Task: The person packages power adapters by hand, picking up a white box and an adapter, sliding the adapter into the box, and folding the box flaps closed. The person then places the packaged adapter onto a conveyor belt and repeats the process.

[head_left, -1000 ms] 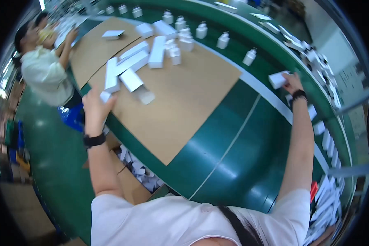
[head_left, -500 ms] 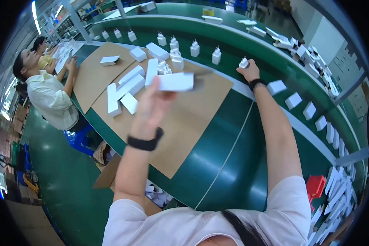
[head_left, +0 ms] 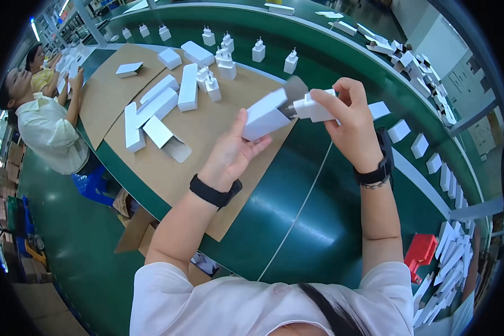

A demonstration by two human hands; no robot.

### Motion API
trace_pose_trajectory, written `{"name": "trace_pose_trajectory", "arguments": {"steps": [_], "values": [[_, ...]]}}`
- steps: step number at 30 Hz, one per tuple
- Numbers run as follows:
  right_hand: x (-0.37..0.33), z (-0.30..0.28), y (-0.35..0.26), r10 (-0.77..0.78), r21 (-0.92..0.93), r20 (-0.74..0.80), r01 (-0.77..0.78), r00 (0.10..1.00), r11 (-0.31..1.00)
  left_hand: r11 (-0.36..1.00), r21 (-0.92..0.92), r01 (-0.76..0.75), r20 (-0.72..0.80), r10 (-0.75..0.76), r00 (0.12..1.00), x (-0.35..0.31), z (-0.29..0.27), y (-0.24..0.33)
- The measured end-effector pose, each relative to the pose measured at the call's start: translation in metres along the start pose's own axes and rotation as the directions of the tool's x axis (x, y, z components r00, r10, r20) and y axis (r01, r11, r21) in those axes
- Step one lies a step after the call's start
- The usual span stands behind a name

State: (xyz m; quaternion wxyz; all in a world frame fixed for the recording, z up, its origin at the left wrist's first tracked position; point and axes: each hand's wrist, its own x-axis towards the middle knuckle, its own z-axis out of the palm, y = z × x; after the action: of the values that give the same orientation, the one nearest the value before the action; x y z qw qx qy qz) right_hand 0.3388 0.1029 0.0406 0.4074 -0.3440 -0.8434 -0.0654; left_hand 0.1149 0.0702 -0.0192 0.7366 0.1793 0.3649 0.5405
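Observation:
My left hand (head_left: 233, 150) holds a white box (head_left: 265, 116) tilted over the cardboard, its flap end open toward the right. Between the fingers and thumb of my right hand (head_left: 350, 124) is a white plug charger (head_left: 315, 107). The charger's metal prongs point left and sit right at the box's open end; whether they are inside I cannot tell. Several more white chargers (head_left: 226, 66) stand prongs-up on the cardboard sheet (head_left: 207, 129) and on the green belt beyond. Left of my left hand lie several white boxes (head_left: 188, 87), one with its flap open (head_left: 161, 134).
A row of white boxes (head_left: 419, 147) runs along the belt (head_left: 369, 78) at right. Near a pile of flat white boxes (head_left: 451, 263) lies a red tool (head_left: 421, 255). Two people (head_left: 47, 131) sit at the left. An opened carton (head_left: 137, 231) stands below the table edge.
My right hand has brought a charger from the belt back to the box. My left hand has moved right and lower with its box. The view has shifted slightly.

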Motion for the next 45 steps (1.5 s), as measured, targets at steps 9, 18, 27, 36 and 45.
{"name": "trace_pose_trajectory", "arguments": {"steps": [9,18,27,36,45], "values": [[-0.001,0.014,-0.009,-0.061,0.006,0.06,0.06,0.996,0.998,0.99,0.14,0.013,-0.018,-0.011,1.0,-0.008,0.0,0.001],[-0.004,0.013,-0.014,-0.043,-0.036,0.098,0.047,0.994,0.998,0.974,0.225,-0.018,0.032,0.011,0.999,-0.01,0.003,0.005],[-0.004,0.007,-0.022,0.053,0.337,0.076,-0.075,0.996,0.938,0.991,0.071,0.109,0.099,-0.116,0.988,0.001,-0.01,0.006],[0.002,0.035,-0.008,0.571,0.782,0.38,-0.582,0.728,0.222,0.879,0.452,0.152,0.118,-0.228,0.966,-0.027,-0.004,0.022],[-0.045,0.038,0.272,0.855,0.406,0.467,-0.913,0.227,0.02,-0.203,0.96,0.192,0.037,0.772,0.634,-0.057,-0.15,0.148]]}}
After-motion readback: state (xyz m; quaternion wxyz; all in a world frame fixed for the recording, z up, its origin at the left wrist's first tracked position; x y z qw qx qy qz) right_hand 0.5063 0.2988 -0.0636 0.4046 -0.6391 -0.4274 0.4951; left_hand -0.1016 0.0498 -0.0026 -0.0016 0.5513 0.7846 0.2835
